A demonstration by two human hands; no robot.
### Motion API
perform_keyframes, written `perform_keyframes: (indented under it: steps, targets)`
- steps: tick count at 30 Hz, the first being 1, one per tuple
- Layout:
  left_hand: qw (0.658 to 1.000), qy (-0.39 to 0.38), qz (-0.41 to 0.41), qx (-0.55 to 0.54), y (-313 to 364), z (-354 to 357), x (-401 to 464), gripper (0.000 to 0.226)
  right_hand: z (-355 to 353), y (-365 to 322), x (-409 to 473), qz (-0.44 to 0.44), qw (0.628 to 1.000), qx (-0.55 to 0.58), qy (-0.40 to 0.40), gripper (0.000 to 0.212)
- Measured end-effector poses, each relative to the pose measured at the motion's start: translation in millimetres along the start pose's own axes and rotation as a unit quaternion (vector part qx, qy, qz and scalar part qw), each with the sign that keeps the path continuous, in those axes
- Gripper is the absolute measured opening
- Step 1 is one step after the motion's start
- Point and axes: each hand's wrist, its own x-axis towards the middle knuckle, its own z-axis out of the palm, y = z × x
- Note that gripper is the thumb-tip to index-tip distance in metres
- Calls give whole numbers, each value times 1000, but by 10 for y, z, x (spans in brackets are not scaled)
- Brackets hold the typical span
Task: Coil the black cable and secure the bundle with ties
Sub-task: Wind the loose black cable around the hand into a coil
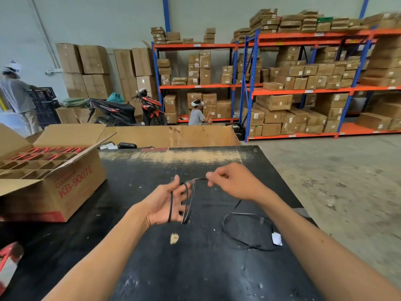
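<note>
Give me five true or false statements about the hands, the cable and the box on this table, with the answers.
1. Cable loops are wound around the left hand. True.
2. The right hand lies flat on the table. False: it is raised, its fingers pinching the cable.
3. Part of the cable still lies loose on the table. True: it lies below the right forearm, near a white tag.
4. The box at left is sealed. False: its flaps are open, showing dividers.
5. A tie already binds the coil. False: none is visible.
</note>
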Motion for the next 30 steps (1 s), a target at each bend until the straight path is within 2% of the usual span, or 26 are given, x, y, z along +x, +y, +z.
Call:
perform_keyframes:
  steps: [3, 5, 10, 14, 17, 18, 20, 22, 23, 25, 27, 30]
  targets:
    - [994, 19, 94, -57, 154, -49, -33, 52, 348, 44, -239, 16, 993, 111, -34, 34]
    - [986, 18, 140, -85, 224, -57, -68, 52, 623, 136, -389, 46, 975, 206, -66, 34]
    - [980, -29, 159, -116, 270, 61, -136, 57, 1089, 350, -550, 136, 922, 343, -114, 33]
    - [978, -123, 137, -100, 280, 289, -244, 60, 1116, 456, -549, 159, 935, 289, -133, 39]
    - [977, -192, 76, -56, 230, 482, -318, 63, 1066, 561, -435, 168, 960, 206, -89, 48]
    - [975, -214, 43, -39, 173, 534, -325, 64, 1030, 594, -375, 157, 968, 180, -75, 47]
    - [971, -238, -36, 14, 23, 554, -296, 66, 870, 623, -241, 132, 983, 112, -63, 27]
    - [965, -226, -109, 76, -116, 462, -234, 67, 595, 519, -102, 119, 990, 34, -70, 31]
    - [963, -209, -141, 98, -166, 391, -199, 66, 450, 430, -62, 121, 990, 9, -75, 26]
    - [960, -168, -183, 129, -223, 259, -140, 64, 199, 297, 23, 102, 990, 12, -96, 32]
    - [967, -126, -180, 132, -233, 157, -78, 62, 40, 172, 55, 96, 988, 41, -110, 38]
    - [989, -56, -105, 89, -127, 50, -2, 58, -14, 42, 57, 110, 983, 111, -91, 37]
